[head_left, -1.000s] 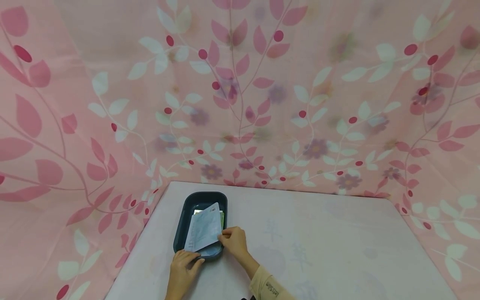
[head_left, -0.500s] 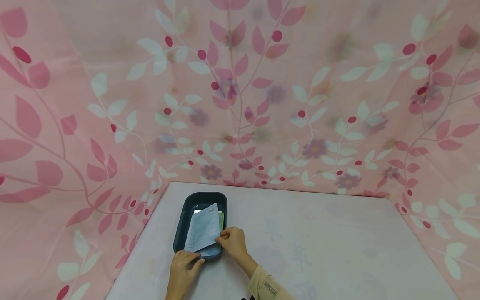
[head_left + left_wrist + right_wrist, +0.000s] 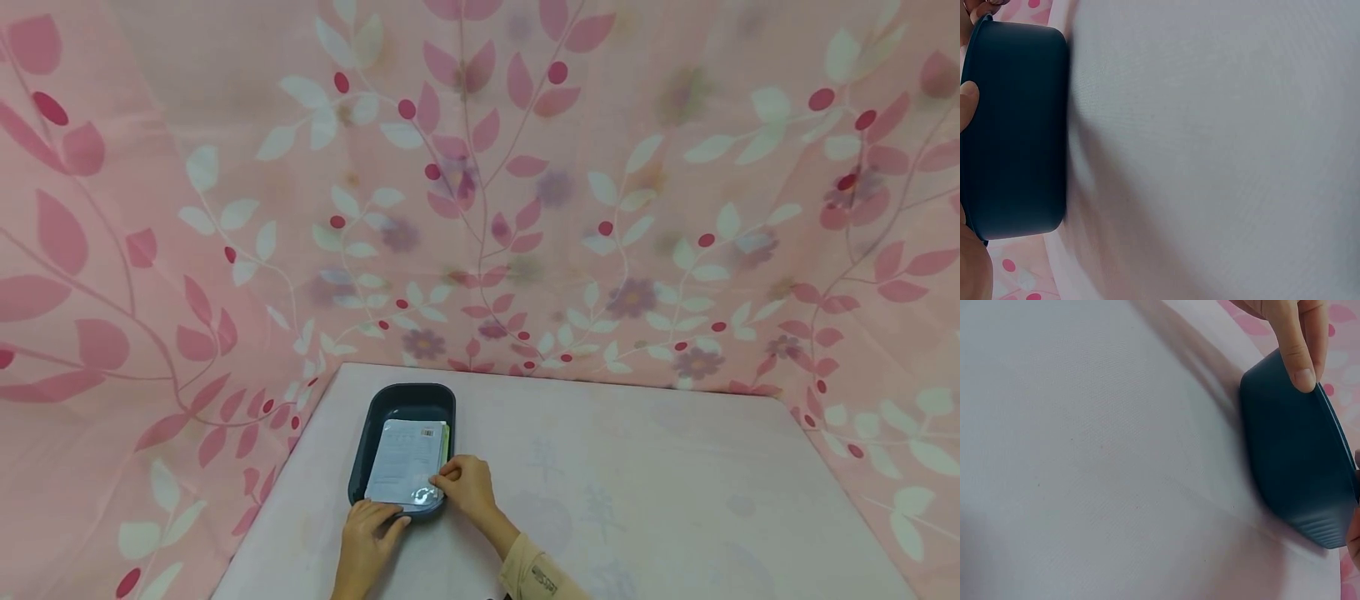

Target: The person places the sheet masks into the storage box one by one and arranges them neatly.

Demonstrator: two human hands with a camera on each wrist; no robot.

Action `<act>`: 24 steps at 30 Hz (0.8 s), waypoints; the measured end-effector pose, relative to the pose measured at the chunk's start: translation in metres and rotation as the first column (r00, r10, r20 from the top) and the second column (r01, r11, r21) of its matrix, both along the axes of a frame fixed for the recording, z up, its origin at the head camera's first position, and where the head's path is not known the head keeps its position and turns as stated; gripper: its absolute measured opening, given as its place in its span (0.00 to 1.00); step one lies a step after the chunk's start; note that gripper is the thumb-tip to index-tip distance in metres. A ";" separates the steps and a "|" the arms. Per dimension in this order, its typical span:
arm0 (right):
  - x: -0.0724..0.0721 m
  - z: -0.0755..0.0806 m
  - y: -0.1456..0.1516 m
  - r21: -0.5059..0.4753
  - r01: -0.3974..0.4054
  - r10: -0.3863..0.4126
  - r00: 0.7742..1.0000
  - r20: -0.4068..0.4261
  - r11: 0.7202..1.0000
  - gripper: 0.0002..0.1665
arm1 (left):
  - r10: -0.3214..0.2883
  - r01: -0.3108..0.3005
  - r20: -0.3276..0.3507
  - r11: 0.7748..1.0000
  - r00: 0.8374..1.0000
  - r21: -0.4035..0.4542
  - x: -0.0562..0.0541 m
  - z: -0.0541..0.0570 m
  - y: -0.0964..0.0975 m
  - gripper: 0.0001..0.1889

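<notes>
A dark teal tray (image 3: 363,446) with high walls stands at the left of the table. In it lies a pale blue booklet (image 3: 401,454) with a barcode at its top right and a shiny patch near the bottom. Green-edged matter (image 3: 446,440) shows under its right side. My left hand (image 3: 365,529) holds the tray's near left rim, its thumb against the outer wall in the left wrist view. My right hand (image 3: 468,486) has thumb and finger pinched together at the booklet's lower right corner, close over the tray's right rim. The tray wall hides those fingertips partly in the right wrist view.
A white cloth with faint printed marks covers the table (image 3: 637,483). Pink floral curtains (image 3: 480,208) hang behind it and along both sides. Faint shadows of the arms fall on the cloth in front of the tray.
The booklet, tilted and turned with its top right corner raised, now lies lower and straight in the tray. Both hands and the tray have stayed in almost the same place.
</notes>
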State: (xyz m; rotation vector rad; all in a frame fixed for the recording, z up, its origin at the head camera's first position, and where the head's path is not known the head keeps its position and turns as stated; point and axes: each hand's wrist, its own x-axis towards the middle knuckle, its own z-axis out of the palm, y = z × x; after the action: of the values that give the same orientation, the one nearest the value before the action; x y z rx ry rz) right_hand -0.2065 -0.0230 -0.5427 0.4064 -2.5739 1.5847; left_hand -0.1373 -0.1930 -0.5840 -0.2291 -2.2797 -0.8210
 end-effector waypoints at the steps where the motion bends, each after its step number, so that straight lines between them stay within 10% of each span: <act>1: 0.000 -0.001 0.001 -0.006 -0.008 0.008 1.000 -0.003 1.000 0.09 | 0.002 -0.002 0.005 1.000 1.000 -0.001 0.000 0.000 0.000 0.14; 24: 0.008 0.003 0.057 0.037 -0.073 0.078 0.988 -0.135 0.997 0.07 | 0.008 -0.008 -0.005 1.000 1.000 0.021 0.000 0.002 0.003 0.15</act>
State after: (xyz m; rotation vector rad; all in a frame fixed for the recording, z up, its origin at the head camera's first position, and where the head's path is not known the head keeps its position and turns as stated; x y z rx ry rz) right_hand -0.1990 0.0336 -0.5399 0.6002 -2.5117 1.4836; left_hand -0.1370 -0.1905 -0.5817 -0.2123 -2.2651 -0.8387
